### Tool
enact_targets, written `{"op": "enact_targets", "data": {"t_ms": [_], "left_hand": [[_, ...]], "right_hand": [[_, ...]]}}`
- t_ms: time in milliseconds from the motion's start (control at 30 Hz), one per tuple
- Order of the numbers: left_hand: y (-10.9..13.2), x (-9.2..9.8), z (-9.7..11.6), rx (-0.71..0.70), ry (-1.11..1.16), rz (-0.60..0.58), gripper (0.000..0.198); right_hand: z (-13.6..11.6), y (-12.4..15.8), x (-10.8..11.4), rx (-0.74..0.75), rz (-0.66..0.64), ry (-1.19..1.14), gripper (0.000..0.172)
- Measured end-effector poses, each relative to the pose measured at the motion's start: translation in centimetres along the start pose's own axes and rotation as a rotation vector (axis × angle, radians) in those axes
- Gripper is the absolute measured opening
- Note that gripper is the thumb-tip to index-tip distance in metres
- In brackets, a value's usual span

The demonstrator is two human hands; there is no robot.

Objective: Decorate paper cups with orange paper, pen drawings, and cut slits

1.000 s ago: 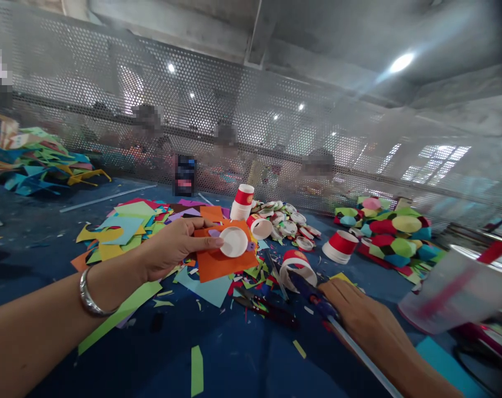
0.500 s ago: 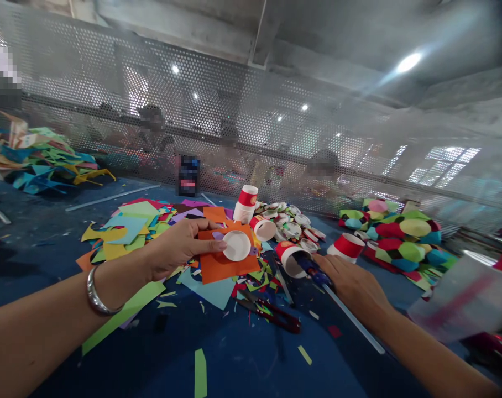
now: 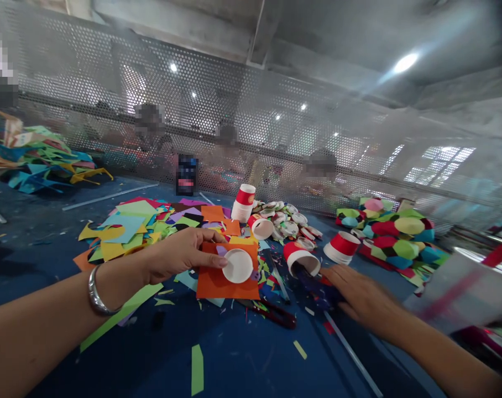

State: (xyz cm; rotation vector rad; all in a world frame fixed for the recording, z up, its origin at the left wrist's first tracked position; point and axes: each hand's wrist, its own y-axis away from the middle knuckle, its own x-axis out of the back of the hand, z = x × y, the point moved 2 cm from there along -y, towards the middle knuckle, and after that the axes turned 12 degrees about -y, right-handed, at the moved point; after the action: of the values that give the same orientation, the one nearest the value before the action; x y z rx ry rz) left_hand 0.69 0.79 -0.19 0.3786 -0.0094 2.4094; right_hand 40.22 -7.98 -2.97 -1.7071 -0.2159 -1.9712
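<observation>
My left hand [image 3: 184, 251] pinches an orange paper square [image 3: 228, 290], its thumb at the edge of a shallow white paper disc [image 3: 238, 266] lying on it. Small purple patches show beside the disc. To the right, my right hand [image 3: 361, 296] is closed around a dark blue glue gun [image 3: 319, 290], smeared by motion; its fingers are partly hidden. A long clear glue stick [image 3: 353, 354] trails from the gun's back. The gun's front end lies at the mouth of a tipped red-and-white paper cup [image 3: 296, 255]. Dark red snips [image 3: 278, 315] lie partly under the orange square.
Coloured paper scraps [image 3: 139, 226] spread behind my left hand. Stacked paper cups [image 3: 243, 203], another cup [image 3: 342, 247] and a pile of cut cup bottoms [image 3: 290, 221] stand farther back. Patchwork paper balls [image 3: 400, 235] and a whitish bucket [image 3: 462, 287] are on the right. A perforated screen borders the table.
The orange square with its disc has come slightly down and nearer to me. My right hand and the glue gun have shifted down and right, and the glue stick's angle has steepened.
</observation>
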Motion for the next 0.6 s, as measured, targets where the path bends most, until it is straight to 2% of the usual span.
{"op": "enact_targets", "data": {"t_ms": [100, 233, 367, 500, 600], "left_hand": [[0.0, -0.1, 0.0, -0.006, -0.027, -0.013, 0.053], [-0.1, -0.1, 0.0, -0.036, -0.072, -0.018, 0.050], [-0.3, 0.0, -0.2, -0.115, -0.188, -0.003, 0.051], [-0.1, -0.4, -0.2, -0.170, -0.290, 0.013, 0.057], [0.3, -0.9, 0.2, -0.203, -0.320, 0.042, 0.060]], "right_hand": [[-0.2, 0.0, 0.9, -0.053, -0.086, -0.071, 0.050], [0.1, 0.0, 2.9, -0.111, -0.172, -0.172, 0.050], [-0.7, -0.7, 5.5, -0.204, -0.152, -0.243, 0.055], [-6.2, -4.0, 8.3, -0.240, -0.019, -0.480, 0.036], [-11.0, -7.1, 8.8, -0.220, 0.004, -0.757, 0.036]]}}
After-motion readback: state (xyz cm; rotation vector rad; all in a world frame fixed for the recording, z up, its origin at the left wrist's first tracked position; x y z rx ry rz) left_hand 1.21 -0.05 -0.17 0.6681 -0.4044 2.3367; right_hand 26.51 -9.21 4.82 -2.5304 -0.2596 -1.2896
